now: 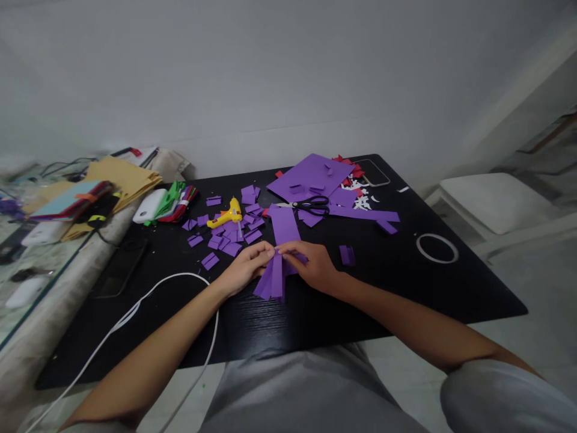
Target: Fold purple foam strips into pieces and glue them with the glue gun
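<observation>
Both my hands pinch the far end of folded purple paper strips (276,281) near the front of the black table. My left hand (247,264) grips them from the left, thumb and fingers pressed together. From the right, my right hand (313,264) pinches the same end, its fingertips close to the left ones. The strips fan out toward me. Behind the hands lies a wide purple paper strip (285,224). Black-handled scissors (311,204) rest just beyond it. A yellow glue gun (226,214) lies among many small folded purple paper pieces (232,248) to the left.
Purple sheets (311,174), red scraps and white scraps (361,198) lie at the back right. A ring (437,248) is on the right side. A white cable (175,276) loops across the left front. Stacked coloured paper (72,201) stands on the left, a white chair (482,201) on the right.
</observation>
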Tool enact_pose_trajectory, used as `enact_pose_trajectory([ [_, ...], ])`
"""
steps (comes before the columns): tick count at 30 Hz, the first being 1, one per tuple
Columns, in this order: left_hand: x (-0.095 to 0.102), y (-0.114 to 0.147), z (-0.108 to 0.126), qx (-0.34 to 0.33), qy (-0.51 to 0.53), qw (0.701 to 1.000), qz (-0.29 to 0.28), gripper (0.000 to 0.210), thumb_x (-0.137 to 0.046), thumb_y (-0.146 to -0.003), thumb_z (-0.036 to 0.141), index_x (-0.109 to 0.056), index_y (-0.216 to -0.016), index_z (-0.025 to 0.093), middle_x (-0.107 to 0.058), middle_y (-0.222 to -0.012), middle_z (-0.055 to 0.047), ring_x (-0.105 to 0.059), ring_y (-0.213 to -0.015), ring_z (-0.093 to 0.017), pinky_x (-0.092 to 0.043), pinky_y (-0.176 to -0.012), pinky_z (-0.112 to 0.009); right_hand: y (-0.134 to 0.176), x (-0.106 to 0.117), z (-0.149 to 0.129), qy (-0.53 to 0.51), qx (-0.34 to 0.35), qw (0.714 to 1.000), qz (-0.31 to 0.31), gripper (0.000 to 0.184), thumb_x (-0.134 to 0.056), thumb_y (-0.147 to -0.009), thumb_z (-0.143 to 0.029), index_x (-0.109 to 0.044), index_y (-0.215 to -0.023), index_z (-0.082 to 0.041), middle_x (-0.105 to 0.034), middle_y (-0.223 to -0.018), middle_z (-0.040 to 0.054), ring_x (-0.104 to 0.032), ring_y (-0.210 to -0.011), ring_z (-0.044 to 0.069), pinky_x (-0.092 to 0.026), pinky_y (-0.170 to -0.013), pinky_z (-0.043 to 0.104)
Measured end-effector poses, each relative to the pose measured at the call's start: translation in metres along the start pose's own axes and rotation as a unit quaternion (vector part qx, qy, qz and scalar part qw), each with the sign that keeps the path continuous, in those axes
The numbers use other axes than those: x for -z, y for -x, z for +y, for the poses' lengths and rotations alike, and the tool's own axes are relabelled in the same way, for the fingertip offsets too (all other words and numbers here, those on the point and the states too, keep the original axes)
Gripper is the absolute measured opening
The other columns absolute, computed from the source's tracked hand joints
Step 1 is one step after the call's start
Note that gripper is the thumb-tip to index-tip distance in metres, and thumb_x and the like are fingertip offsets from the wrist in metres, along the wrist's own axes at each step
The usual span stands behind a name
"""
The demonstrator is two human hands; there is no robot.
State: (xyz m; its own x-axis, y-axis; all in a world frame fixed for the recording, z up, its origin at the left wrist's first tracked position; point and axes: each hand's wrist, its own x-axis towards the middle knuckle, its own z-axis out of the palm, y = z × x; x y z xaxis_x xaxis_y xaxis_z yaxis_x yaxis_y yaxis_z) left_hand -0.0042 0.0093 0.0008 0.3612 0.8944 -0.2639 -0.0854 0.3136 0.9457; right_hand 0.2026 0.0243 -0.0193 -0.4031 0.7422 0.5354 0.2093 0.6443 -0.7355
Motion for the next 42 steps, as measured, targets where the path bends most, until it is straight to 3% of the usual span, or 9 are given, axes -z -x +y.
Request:
enact_pose_trajectory([
  [5,-0.003,0.001,0.001,0.017,0.085,0.996,-0.017,0.033,-0.083,-0.078,0.039,-0.063,-0.089,0.015,-0.055,-0.073,0.003,-0.052,-0.063,-0.008,-0.048,-0.064,-0.018,0.001,0.001,-0.004,0.009,0.015,1.0,0.0,0.013,-0.06,-0.097,-0.019,-0.071,-0.106,-0.02,-0.079,-0.107,0.0057,-0.074,-0.101,0.019,-0.055,-0.094,0.032],
  [10,-0.003,0.0,0.001,0.018,0.116,0.993,-0.02,0.028,-0.082,-0.079,0.034,-0.064,-0.088,0.015,-0.058,-0.074,0.002,-0.055,-0.063,-0.008,-0.05,-0.063,-0.018,0.001,0.001,-0.003,0.028,0.037,0.999,-0.007,0.014,-0.058,-0.099,-0.022,-0.069,-0.108,-0.022,-0.078,-0.109,0.0059,-0.074,-0.103,0.019,-0.055,-0.096,0.034],
  [18,-0.009,0.001,0.005,0.03,0.11,0.993,-0.011,0.028,-0.083,-0.075,0.032,-0.063,-0.081,0.014,-0.054,-0.067,0.003,-0.051,-0.058,-0.007,-0.045,-0.057,-0.016,0.001,0.002,-0.003,0.057,0.092,0.994,-0.001,0.015,-0.052,-0.102,-0.019,-0.066,-0.107,-0.022,-0.076,-0.103,0.0067,-0.072,-0.1,0.018,-0.057,-0.093,0.034],
  [31,-0.01,0.002,0.007,0.037,0.084,0.996,-0.006,0.03,-0.082,-0.076,0.037,-0.062,-0.081,0.015,-0.052,-0.067,0.004,-0.048,-0.057,-0.007,-0.042,-0.057,-0.016,0.002,-0.002,-0.003,0.055,0.085,0.995,0.016,0.014,-0.051,-0.102,-0.019,-0.064,-0.106,-0.022,-0.075,-0.101,0.0071,-0.071,-0.098,0.019,-0.057,-0.091,0.035],
  [37,-0.006,0.002,0.005,0.013,0.017,1.0,-0.008,0.031,-0.078,-0.08,0.042,-0.06,-0.082,0.016,-0.05,-0.065,0.005,-0.045,-0.055,-0.007,-0.039,-0.056,-0.018,0.0,-0.001,-0.006,-0.021,0.002,1.0,0.008,0.011,-0.059,-0.095,-0.019,-0.068,-0.1,-0.019,-0.075,-0.095,0.0061,-0.073,-0.088,0.018,-0.059,-0.085,0.032],
  [40,0.0,0.001,0.005,-0.077,-0.096,0.992,0.013,0.027,-0.074,-0.085,0.041,-0.063,-0.085,0.017,-0.054,-0.068,0.003,-0.049,-0.061,-0.01,-0.041,-0.06,-0.02,-0.003,-0.002,-0.005,-0.13,-0.093,0.987,-0.002,0.014,-0.067,-0.088,-0.023,-0.07,-0.101,-0.018,-0.076,-0.093,0.0056,-0.074,-0.086,0.018,-0.059,-0.083,0.031],
  [42,0.003,0.002,0.006,-0.154,-0.159,0.975,0.031,0.021,-0.071,-0.088,0.037,-0.066,-0.096,0.018,-0.063,-0.082,-0.002,-0.059,-0.074,-0.014,-0.047,-0.071,-0.024,-0.004,-0.002,-0.002,-0.196,-0.147,0.969,-0.008,0.02,-0.074,-0.083,-0.028,-0.071,-0.099,-0.017,-0.076,-0.091,0.0055,-0.074,-0.086,0.018,-0.06,-0.084,0.031],
])
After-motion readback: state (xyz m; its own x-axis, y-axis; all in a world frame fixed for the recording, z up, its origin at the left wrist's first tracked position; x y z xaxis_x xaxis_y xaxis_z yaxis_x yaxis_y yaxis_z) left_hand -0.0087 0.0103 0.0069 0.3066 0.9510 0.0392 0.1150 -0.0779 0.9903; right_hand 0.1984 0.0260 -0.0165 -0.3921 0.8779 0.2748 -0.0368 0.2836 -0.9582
